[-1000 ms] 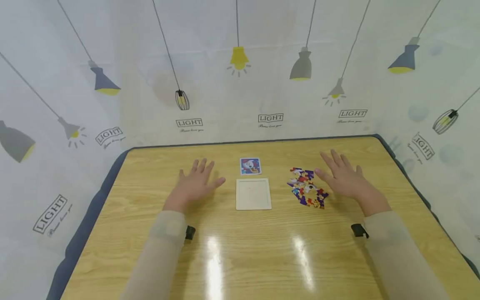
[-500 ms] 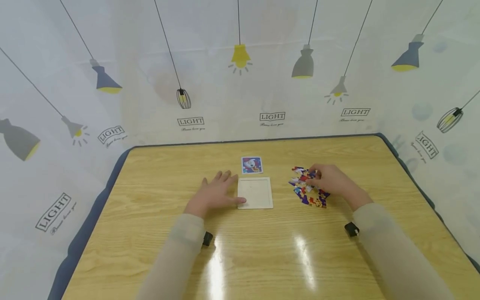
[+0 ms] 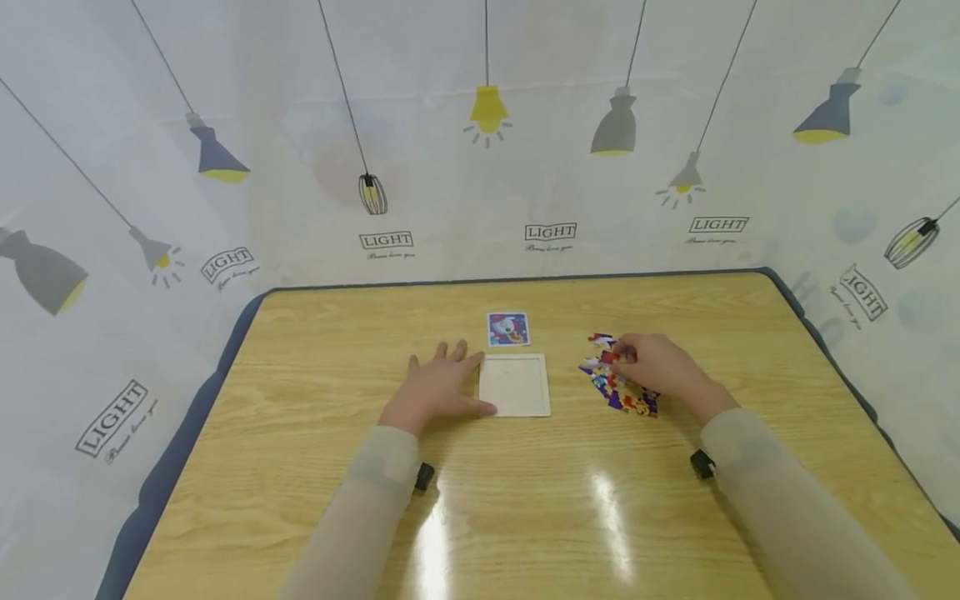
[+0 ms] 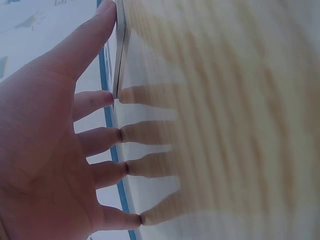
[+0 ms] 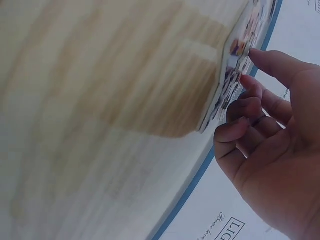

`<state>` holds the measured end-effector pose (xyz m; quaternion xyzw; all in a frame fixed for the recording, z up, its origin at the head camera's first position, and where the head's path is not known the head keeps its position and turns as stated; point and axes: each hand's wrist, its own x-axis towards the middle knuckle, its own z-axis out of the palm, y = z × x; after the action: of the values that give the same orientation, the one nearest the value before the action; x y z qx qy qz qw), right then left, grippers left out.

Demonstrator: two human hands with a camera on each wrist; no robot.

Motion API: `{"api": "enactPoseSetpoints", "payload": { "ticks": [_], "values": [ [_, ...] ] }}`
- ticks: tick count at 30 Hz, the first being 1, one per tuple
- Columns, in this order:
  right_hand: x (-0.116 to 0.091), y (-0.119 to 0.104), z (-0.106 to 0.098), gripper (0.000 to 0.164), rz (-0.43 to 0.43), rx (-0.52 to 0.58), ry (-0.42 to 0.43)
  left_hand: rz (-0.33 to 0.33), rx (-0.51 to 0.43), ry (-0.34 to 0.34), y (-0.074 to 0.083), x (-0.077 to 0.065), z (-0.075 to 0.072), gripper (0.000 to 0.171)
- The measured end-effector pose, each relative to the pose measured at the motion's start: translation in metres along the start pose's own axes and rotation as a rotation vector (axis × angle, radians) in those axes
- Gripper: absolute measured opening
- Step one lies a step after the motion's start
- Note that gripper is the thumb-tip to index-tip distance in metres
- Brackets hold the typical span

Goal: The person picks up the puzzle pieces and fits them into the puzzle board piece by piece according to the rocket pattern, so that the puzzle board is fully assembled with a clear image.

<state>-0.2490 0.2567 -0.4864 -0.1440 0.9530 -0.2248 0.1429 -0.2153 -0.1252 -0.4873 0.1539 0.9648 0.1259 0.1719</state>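
My left hand lies spread at the left edge of a square cream puzzle tray, thumb at its near left corner and index finger at its far left corner. In the left wrist view, the fingertips of that hand meet the tabletop. My right hand is over a patch of colourful jigsaw pieces, thumb and index finger pinching at a red and white puzzle piece. The right wrist view has the other fingers of this hand curled beside the pieces.
A small square picture card lies just beyond the tray. The wooden table has a dark blue edge against a lamp-print curtain. Black wrist devices stick out from the sleeves.
My left hand has moved right from the bare table to the tray's left edge. My right hand has gone from spread beside the jigsaw pieces to pinching among them.
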Motion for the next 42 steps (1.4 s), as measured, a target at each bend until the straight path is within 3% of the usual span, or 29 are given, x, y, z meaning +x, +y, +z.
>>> {"api": "enactPoseSetpoints", "payload": {
  "ticks": [16,24,30,34,42],
  "values": [
    [0.001,-0.001,-0.003,0.035,0.028,-0.011,0.019,-0.019,-0.016,-0.023,0.008,-0.001,-0.008,0.108],
    [0.003,-0.003,-0.006,0.034,-0.022,-0.033,0.052,-0.026,-0.009,-0.028,0.01,0.0,-0.003,0.108],
    [0.01,-0.029,-0.015,0.045,-0.038,-0.021,0.071,-0.04,-0.007,-0.03,0.012,0.0,-0.003,0.108],
    [0.022,-0.057,-0.015,0.044,-0.081,0.001,0.064,-0.043,-0.011,-0.033,0.012,0.0,-0.004,0.108],
    [0.049,-0.11,0.016,0.034,-0.156,0.028,0.0,-0.059,-0.018,-0.035,0.007,0.002,-0.003,0.11]
  ]
}}
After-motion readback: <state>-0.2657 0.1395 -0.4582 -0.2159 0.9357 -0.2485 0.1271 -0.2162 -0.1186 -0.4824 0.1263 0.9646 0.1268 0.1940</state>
